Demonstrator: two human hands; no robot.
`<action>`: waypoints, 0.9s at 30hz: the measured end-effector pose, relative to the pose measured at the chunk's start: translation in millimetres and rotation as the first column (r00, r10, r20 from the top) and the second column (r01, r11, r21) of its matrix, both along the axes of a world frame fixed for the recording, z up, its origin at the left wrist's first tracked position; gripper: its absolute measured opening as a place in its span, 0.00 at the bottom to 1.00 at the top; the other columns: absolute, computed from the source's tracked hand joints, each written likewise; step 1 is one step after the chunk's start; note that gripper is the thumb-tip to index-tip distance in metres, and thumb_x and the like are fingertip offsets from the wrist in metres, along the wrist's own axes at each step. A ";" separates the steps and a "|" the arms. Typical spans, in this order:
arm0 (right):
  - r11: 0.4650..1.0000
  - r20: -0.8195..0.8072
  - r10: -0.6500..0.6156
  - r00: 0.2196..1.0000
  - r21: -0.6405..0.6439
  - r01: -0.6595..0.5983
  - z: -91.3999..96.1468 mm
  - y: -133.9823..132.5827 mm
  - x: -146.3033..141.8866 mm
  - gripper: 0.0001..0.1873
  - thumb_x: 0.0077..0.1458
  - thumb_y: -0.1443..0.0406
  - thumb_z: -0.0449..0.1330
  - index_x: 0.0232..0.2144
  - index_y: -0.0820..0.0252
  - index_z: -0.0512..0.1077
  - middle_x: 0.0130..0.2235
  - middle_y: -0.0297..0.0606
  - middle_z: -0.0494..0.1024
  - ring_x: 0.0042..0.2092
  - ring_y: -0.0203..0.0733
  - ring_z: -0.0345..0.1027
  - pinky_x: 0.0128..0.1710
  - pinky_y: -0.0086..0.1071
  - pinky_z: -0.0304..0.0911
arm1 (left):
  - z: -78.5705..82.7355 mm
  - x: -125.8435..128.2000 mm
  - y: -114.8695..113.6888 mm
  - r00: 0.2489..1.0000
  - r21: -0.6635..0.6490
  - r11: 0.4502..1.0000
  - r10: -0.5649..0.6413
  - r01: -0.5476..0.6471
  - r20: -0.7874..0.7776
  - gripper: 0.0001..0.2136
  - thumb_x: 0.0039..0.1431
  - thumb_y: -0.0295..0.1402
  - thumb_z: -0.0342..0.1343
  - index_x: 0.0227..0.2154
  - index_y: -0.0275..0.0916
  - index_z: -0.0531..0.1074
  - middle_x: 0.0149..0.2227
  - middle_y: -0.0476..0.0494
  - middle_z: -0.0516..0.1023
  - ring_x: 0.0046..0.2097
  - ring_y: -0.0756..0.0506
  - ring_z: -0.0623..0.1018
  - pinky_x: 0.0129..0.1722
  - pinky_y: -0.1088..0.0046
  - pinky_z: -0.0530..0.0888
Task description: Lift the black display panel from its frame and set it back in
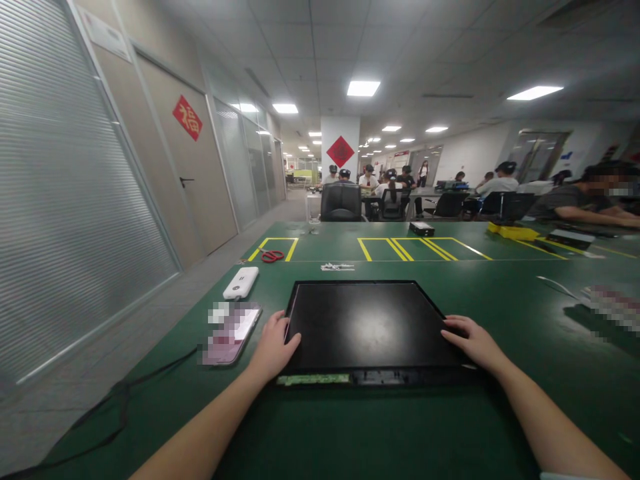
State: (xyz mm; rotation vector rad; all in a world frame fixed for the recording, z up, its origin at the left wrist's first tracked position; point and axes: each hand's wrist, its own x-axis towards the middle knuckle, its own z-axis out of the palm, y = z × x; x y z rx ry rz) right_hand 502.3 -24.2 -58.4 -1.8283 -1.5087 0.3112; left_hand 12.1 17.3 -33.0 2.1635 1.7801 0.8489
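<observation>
A black flat display panel (pixel 345 327) lies face up in front of me, its dark surface reflecting a ceiling light. Along its near edge runs a strip with a green section (pixel 314 379) at the left. My left hand (pixel 273 348) grips the left side of the panel, thumb on the rim and fingers along the edge. On the opposite side my right hand (pixel 473 341) holds the right rim, thumb toward the near corner. The undersides of the panel and some fingertips are hidden.
The green table (pixel 400 433) carries a phone (pixel 243 333), a white power bank (pixel 241 283), red-handled scissors (pixel 273 256), small white pieces (pixel 337 267) and a black box (pixel 421 229). A yellow holder (pixel 513 231) and white cable (pixel 557 287) lie right. A co-worker (pixel 580 200) sits far right.
</observation>
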 end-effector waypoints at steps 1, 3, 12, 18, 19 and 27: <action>1.000 0.001 0.001 1.000 -0.001 -0.001 -0.6 0.5 0.8 0.20 0.43 0.52 0.62 0.34 0.57 0.80 0.50 0.46 0.76 0.53 0.54 0.70 0.55 0.44 0.62 | 0.1 -0.1 -0.2 1.000 0.001 1.000 -0.001 0.001 0.000 0.19 0.53 0.38 0.53 0.45 0.31 0.73 0.57 0.27 0.68 0.59 0.32 0.69 0.61 0.54 0.63; 1.000 0.003 0.005 1.000 -0.003 -0.005 -1.3 1.3 2.1 0.20 0.42 0.52 0.62 0.34 0.57 0.80 0.50 0.46 0.76 0.53 0.55 0.69 0.56 0.45 0.61 | 0.0 -0.5 -0.2 1.000 0.005 1.000 -0.006 0.006 0.003 0.19 0.53 0.39 0.53 0.45 0.32 0.73 0.55 0.28 0.70 0.58 0.33 0.70 0.61 0.54 0.63; 1.000 0.005 0.006 1.000 0.001 -0.006 -1.3 3.2 2.2 0.18 0.42 0.54 0.62 0.34 0.56 0.80 0.50 0.46 0.76 0.53 0.55 0.69 0.56 0.45 0.61 | 7.5 -2.5 -5.6 0.998 0.000 0.999 -0.049 0.049 0.037 0.24 0.56 0.39 0.51 0.54 0.32 0.68 0.58 0.29 0.69 0.59 0.36 0.70 0.60 0.56 0.65; 0.999 -0.001 -0.024 1.000 0.021 0.024 0.5 4.4 -2.2 0.17 0.41 0.56 0.62 0.32 0.58 0.79 0.48 0.47 0.77 0.51 0.55 0.71 0.55 0.46 0.62 | 16.7 -33.5 -40.4 0.984 -0.118 0.978 -0.177 0.174 -0.014 0.30 0.61 0.47 0.47 0.62 0.35 0.60 0.64 0.31 0.65 0.63 0.36 0.67 0.62 0.56 0.63; 0.999 -0.011 -0.035 0.999 0.026 0.035 0.9 4.5 -3.1 0.17 0.40 0.56 0.62 0.32 0.57 0.79 0.47 0.47 0.77 0.51 0.55 0.71 0.55 0.47 0.62 | 16.1 -39.7 -46.7 0.981 -0.137 0.972 -0.194 0.189 -0.025 0.30 0.62 0.47 0.46 0.63 0.36 0.60 0.65 0.33 0.64 0.64 0.36 0.66 0.63 0.56 0.62; 0.993 -0.140 -0.111 0.984 0.022 0.115 2.0 6.0 -4.9 0.22 0.36 0.55 0.61 0.35 0.56 0.81 0.35 0.42 0.80 0.37 0.51 0.73 0.41 0.44 0.66 | 17.1 -46.9 -63.0 0.992 -0.101 0.987 -0.125 0.122 -0.022 0.28 0.66 0.41 0.38 0.65 0.33 0.56 0.59 0.36 0.73 0.61 0.39 0.70 0.60 0.58 0.65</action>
